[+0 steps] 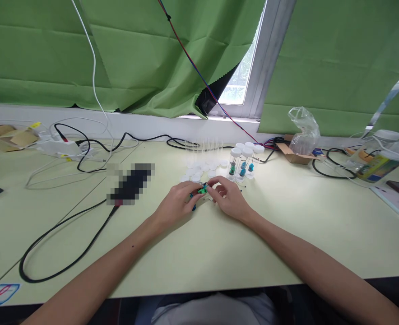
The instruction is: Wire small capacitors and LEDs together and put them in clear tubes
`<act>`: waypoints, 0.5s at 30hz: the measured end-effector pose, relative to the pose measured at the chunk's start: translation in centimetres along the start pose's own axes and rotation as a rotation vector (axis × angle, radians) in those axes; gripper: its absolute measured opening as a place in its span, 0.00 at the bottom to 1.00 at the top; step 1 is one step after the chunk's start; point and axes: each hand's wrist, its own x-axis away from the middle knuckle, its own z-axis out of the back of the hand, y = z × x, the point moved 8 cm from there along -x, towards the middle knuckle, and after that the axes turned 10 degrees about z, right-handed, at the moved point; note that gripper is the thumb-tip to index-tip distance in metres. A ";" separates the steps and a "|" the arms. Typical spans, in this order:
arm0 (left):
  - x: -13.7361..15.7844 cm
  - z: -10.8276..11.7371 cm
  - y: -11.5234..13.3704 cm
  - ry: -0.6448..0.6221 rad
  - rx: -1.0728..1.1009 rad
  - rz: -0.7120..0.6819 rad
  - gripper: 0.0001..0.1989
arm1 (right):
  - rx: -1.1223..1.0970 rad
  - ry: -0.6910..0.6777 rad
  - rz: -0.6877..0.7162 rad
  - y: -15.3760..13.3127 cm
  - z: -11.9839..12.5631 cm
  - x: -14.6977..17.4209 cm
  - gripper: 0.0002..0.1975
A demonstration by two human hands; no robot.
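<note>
A small shiny green piece (202, 190), too small for its kind to show, sits between the fingertips of both my hands, above the table. My left hand (177, 201) pinches it from the left side. From the other side, the thumb and fingers of my right hand (231, 199) close on it. Beside my left fingers shows a small dark blue piece (194, 207). Just beyond my right hand stand several clear tubes with white caps (243, 168), with blue and green pieces inside. White round caps (195, 172) lie behind my left hand, near several clear, uncapped tubes (204, 151).
A blurred-out dark object (132, 184) lies to the left, with a looping black cable (39, 277). At the back right are an open cardboard box (292, 155) and a plastic bag (304, 133). A white power strip (59, 146) lies at the back left.
</note>
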 end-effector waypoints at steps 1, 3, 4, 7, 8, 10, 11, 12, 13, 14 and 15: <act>0.0 0.1 0.0 0.006 -0.001 0.001 0.09 | -0.008 -0.010 0.009 -0.1 -0.1 0.0 0.11; 0.0 0.1 0.1 0.011 -0.001 0.001 0.10 | -0.018 -0.024 0.016 -0.2 -0.2 0.0 0.11; 0.0 0.1 0.0 0.011 -0.001 0.004 0.10 | -0.022 -0.026 0.018 -0.2 -0.2 0.0 0.11; 0.0 0.1 -0.1 0.010 0.001 0.018 0.10 | -0.029 -0.018 0.024 -0.3 -0.2 0.0 0.11; 0.0 0.0 -0.1 0.008 0.002 0.021 0.10 | -0.033 -0.014 0.025 -0.3 -0.2 0.0 0.11; 0.0 0.0 -0.2 0.001 0.006 0.027 0.10 | -0.047 -0.012 0.018 -0.3 -0.2 0.1 0.11; 0.0 0.0 -0.2 -0.004 0.008 0.030 0.10 | -0.056 -0.012 0.011 -0.2 -0.2 0.1 0.11; 0.0 -0.1 -0.2 -0.008 0.011 0.034 0.10 | -0.065 -0.012 0.003 -0.2 -0.2 0.1 0.12; 0.0 -0.1 -0.2 -0.011 0.014 0.038 0.10 | -0.070 -0.010 -0.005 -0.1 -0.2 0.1 0.12; 0.0 -0.1 -0.1 -0.013 0.018 0.041 0.10 | -0.071 -0.007 -0.012 0.0 -0.2 0.1 0.12; 0.0 -0.1 -0.1 -0.015 0.021 0.042 0.10 | -0.067 -0.003 -0.017 0.1 -0.2 0.2 0.13</act>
